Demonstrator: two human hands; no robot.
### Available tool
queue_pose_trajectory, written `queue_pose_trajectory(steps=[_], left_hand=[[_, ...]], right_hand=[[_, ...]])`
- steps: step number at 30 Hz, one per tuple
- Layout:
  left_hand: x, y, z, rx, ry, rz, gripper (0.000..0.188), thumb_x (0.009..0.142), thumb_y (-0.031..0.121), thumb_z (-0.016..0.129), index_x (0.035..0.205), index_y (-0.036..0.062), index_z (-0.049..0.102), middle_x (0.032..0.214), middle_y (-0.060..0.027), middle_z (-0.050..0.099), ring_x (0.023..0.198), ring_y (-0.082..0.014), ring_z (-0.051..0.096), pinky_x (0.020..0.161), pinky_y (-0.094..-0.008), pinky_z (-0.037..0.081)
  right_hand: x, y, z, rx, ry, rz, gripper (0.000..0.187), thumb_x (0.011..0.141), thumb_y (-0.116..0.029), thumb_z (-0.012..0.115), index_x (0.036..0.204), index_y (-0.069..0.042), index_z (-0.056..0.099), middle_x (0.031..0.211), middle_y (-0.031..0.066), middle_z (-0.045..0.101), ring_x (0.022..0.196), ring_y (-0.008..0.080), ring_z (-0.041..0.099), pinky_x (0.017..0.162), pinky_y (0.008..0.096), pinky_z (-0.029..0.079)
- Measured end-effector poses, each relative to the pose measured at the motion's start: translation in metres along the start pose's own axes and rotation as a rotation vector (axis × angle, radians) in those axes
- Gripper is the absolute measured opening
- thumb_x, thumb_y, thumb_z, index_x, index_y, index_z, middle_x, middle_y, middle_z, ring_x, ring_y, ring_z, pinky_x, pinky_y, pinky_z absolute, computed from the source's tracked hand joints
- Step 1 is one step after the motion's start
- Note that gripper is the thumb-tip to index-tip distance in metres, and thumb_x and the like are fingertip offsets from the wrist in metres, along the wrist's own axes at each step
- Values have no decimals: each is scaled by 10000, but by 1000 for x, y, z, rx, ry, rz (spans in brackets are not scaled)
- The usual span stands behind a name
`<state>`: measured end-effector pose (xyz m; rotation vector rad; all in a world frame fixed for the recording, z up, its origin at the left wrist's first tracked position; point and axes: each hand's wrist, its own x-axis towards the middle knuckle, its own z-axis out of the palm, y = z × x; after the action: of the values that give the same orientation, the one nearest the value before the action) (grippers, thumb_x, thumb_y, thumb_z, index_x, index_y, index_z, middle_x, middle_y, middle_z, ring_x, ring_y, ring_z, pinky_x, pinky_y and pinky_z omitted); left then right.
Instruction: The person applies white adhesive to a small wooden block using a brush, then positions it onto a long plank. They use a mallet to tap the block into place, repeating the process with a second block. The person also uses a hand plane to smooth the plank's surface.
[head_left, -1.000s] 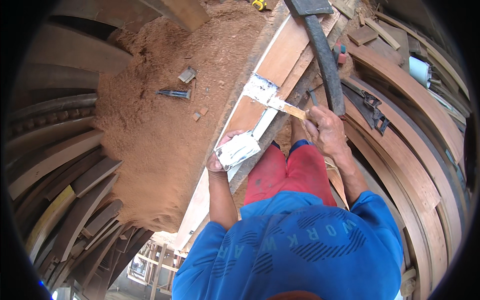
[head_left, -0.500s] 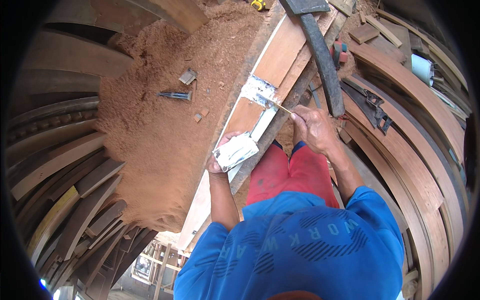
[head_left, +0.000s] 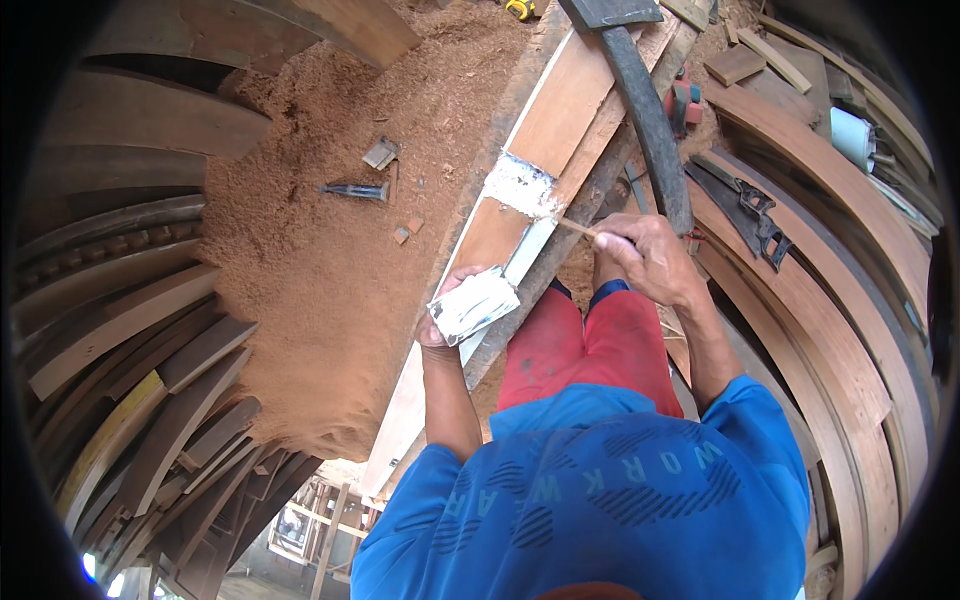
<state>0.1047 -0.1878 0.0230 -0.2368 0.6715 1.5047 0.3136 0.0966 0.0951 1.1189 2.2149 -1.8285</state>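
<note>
A long pale plank (head_left: 565,110) runs diagonally under my hands, with a patch of white paste (head_left: 520,184) spread across a joint in it. My right hand (head_left: 655,258) pinches a thin wooden stick (head_left: 578,228) whose far end meets the right edge of the paste. Cupped in my left hand (head_left: 437,325) is a white-smeared, flat-faced piece (head_left: 474,304) with dark streaks; its exact kind is unclear. It sits over the plank, nearer to me than the patch. Some of my left fingers are hidden beneath it.
A black-handled hammer-like tool (head_left: 640,120) lies across the plank's far end. To the right, a handsaw (head_left: 742,205) rests on stacked boards (head_left: 810,300). A chisel-like blue tool (head_left: 355,191) lies in the sawdust (head_left: 310,300) at left; curved-looking timber (head_left: 110,320) lines the left side.
My right hand has shifted slightly to the right, drawing the stick's tip from within the white patch to its right edge. My left hand keeps its place on the white-smeared piece.
</note>
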Motion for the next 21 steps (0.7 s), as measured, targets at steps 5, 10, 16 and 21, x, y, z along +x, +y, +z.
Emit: queue_pose_trajectory(steps=[5,10,16,21], left_hand=[[2,0,-3,1,-3,2,1147,513,425,958,1425,-17,421,1379,-298,554,1243,-511,587,942,-599,582],[1,0,-7,9,-14,-10,1166,507,428,955,1437,-12,406,1405,-290,539,1258,-513,576,1012,-601,542],[2,1,-1,19,8,-10,1161,515,439,955,1427,-22,403,1384,-283,550,1261,-511,575,1088,-603,481],[1,3,2,40,-1,-39,1183,507,439,908,1442,-70,393,1401,-248,563,1302,-362,586,1146,-479,448]], right_hand=[[18,-5,16,-95,142,45,201,972,-130,595,864,23,668,758,219,657,708,380,679,661,477,494],[26,2,20,-99,73,34,183,976,-121,604,855,4,662,744,198,667,725,391,685,670,479,507],[32,9,33,-71,23,20,201,988,-136,586,887,13,673,721,176,668,699,368,694,670,460,520],[32,3,19,128,-42,49,247,1002,-142,557,863,30,666,698,171,658,596,325,655,639,436,516]])
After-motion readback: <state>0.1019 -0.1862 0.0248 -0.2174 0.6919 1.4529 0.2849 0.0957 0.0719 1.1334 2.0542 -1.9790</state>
